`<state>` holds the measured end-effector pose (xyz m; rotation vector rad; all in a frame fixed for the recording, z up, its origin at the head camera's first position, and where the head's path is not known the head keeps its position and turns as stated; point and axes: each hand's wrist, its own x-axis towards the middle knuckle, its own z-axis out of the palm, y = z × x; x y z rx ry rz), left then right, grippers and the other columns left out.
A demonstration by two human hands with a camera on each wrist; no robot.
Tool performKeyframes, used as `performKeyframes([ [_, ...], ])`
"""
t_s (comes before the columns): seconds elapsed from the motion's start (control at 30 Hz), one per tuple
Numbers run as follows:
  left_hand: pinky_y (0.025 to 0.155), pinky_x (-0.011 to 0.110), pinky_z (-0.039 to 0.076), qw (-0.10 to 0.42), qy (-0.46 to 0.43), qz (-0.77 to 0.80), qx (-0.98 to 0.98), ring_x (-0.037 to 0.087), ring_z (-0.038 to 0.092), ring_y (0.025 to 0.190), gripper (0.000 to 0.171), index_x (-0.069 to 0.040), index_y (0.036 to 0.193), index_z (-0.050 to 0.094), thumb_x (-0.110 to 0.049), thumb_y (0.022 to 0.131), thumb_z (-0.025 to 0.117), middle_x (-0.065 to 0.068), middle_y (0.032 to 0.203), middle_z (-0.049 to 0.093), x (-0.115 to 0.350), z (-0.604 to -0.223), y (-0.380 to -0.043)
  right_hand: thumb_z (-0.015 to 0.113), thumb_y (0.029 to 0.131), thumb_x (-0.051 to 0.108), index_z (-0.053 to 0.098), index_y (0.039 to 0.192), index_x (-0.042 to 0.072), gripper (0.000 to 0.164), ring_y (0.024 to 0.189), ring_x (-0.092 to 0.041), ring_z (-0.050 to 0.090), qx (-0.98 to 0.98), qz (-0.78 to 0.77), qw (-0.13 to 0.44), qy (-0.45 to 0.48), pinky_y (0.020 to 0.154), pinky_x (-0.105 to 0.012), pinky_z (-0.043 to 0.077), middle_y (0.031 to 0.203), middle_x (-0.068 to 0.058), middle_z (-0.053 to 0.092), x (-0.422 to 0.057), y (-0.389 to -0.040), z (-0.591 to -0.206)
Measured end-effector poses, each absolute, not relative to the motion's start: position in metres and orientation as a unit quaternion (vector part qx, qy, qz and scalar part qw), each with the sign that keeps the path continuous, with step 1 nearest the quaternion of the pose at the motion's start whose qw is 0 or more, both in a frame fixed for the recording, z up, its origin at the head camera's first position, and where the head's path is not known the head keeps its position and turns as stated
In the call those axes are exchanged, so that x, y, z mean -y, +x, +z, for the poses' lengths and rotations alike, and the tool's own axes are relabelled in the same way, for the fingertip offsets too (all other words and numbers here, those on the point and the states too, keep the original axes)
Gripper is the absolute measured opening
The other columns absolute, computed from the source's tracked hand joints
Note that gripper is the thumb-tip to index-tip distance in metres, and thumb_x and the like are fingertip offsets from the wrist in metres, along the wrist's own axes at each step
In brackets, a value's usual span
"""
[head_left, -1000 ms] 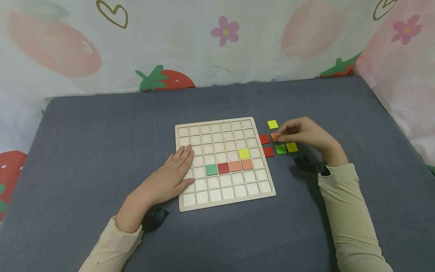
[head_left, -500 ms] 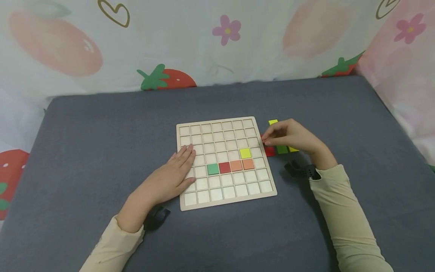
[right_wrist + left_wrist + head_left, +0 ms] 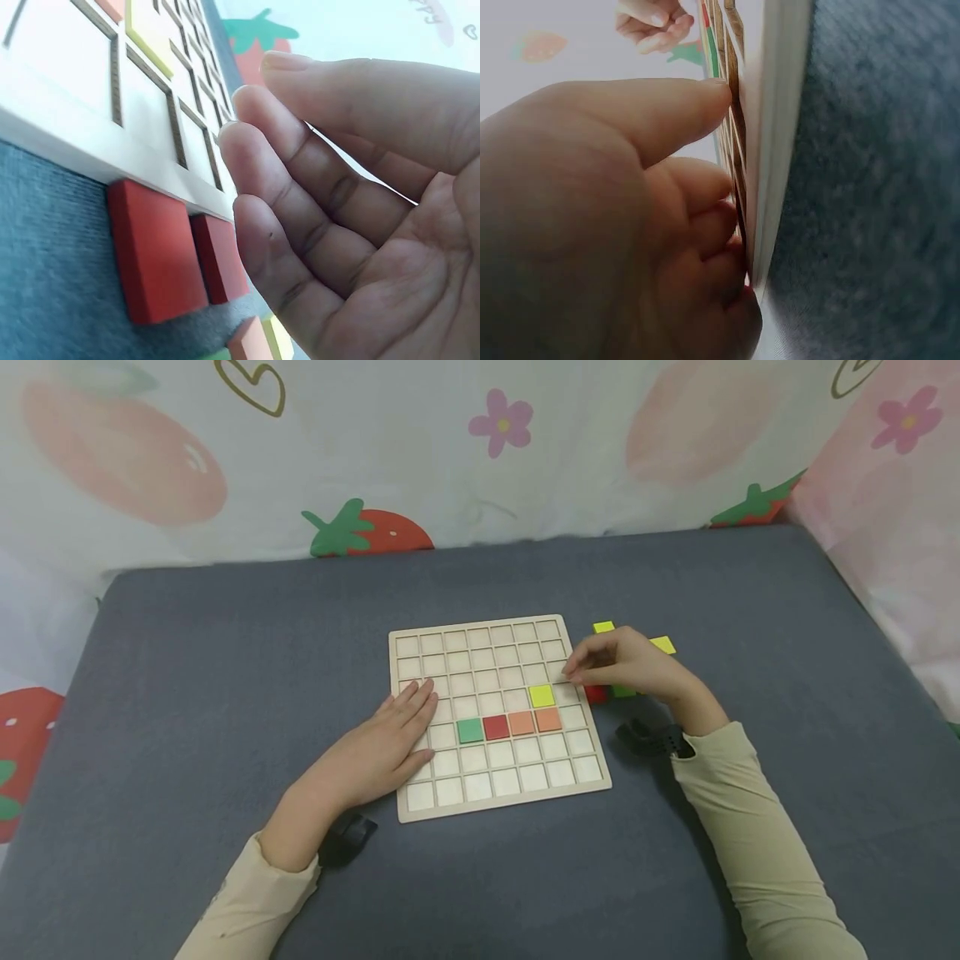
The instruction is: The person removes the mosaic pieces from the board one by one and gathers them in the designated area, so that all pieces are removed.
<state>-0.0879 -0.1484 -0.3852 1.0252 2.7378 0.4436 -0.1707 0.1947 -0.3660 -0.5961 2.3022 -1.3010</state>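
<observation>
A wooden grid board [image 3: 501, 810] lies on the dark cloth. Set in its cells are a green tile [image 3: 470, 731], a red tile [image 3: 496, 727], two orange tiles [image 3: 535, 721] and a yellow tile [image 3: 542, 696]. My left hand [image 3: 375, 752] rests flat on the board's left edge, fingers straight. My right hand [image 3: 637, 670] hovers at the right edge, its thumb [image 3: 322, 90] bent toward the index finger. I cannot tell whether a tile is between them. Below it, beside the board, lie two red tiles [image 3: 161, 255] and an orange tile [image 3: 251, 341].
Further loose tiles lie right of the board: a yellow tile [image 3: 603, 627] behind the right hand, another yellow tile [image 3: 663, 645] past the knuckles, and a partly covered green tile [image 3: 624, 691]. A patterned curtain [image 3: 570, 468] hangs along the table's far side.
My right hand has moved left from an orange tile among the loose tiles to the board's right edge, uncovering a yellow tile. The left hand stays on the board.
</observation>
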Motion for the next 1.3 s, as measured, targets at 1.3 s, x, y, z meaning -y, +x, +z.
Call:
performKeyframes([
  [1.3, 0.114, 0.044, 0.013, 0.111, 0.335, 0.165, -0.921, 0.03, 0.006, 0.143, 0.065, 0.006, 0.146, 0.021, -0.026, 0.098, 0.049, 0.018, 0.155, 0.01, 0.149, -0.389, -0.088, 0.068, 0.085, 0.001, 0.069, 0.098, -0.001, 0.014, 0.074, -0.017, 0.062, -0.831, -0.46, 0.196, -0.243, 0.065, -0.026, 0.049, 0.088, -0.009, 0.068, -0.174, -0.165, -0.379],
])
